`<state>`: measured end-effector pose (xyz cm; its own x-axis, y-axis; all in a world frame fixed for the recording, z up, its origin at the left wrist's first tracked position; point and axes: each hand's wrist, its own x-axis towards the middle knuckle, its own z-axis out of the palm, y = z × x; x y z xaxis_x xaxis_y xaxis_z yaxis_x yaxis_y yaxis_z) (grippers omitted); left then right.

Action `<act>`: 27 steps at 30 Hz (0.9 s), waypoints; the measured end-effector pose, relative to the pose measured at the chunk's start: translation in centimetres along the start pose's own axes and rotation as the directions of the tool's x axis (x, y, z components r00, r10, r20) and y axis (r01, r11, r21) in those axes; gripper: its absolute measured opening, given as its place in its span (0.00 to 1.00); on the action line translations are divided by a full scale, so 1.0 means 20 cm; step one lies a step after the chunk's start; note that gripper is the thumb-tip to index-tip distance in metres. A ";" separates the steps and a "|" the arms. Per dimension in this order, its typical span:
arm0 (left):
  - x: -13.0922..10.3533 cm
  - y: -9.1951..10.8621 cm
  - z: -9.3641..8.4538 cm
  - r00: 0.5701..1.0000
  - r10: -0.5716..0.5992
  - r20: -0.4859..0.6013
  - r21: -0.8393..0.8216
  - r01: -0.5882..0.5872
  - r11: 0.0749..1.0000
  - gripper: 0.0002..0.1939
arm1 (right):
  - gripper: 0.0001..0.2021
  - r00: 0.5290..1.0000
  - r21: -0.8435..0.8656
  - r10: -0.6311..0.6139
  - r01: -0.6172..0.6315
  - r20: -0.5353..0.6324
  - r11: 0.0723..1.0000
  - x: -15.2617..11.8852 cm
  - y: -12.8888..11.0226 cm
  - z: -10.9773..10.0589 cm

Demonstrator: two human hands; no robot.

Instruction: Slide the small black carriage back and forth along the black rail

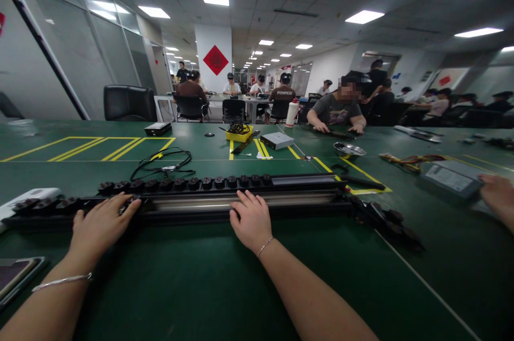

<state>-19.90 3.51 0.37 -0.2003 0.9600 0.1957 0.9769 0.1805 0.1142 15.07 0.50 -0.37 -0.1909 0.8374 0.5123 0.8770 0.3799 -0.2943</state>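
The long black rail (201,218) lies across the green table (180,287) in front of me, a shiny silvery strip (193,204) running along it and a row of round black knobs (206,183) behind the strip. My right hand (255,220) rests on it, fingers loosely spread and grasping nothing. My left hand (98,223) curves over its left part; I cannot tell whether those fingers grip anything. "PUMPKIN" reads across a brown shirt (284,95); the label (450,177) on the power supply (461,188) is too small to read.
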 end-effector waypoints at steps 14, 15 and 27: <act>-0.02 0.04 -0.03 1.000 0.025 0.017 0.057 -0.026 0.998 0.27 | 0.12 1.000 0.013 0.010 -0.010 0.015 1.000 0.00 -0.01 -0.01; -0.02 0.04 -0.02 1.000 0.027 0.011 0.051 -0.027 0.998 0.27 | 0.12 1.000 0.013 0.012 -0.012 0.017 1.000 0.00 -0.01 -0.01; -0.05 0.12 -0.02 0.997 0.048 -0.054 0.015 -0.047 0.999 0.30 | 0.12 1.000 0.002 0.002 -0.002 0.017 1.000 0.00 -0.01 -0.01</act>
<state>-17.38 2.86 0.90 -0.1568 0.9546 0.2531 0.9863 0.1380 0.0906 15.02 0.33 -0.10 -0.1967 0.8448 0.4977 0.8767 0.3789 -0.2965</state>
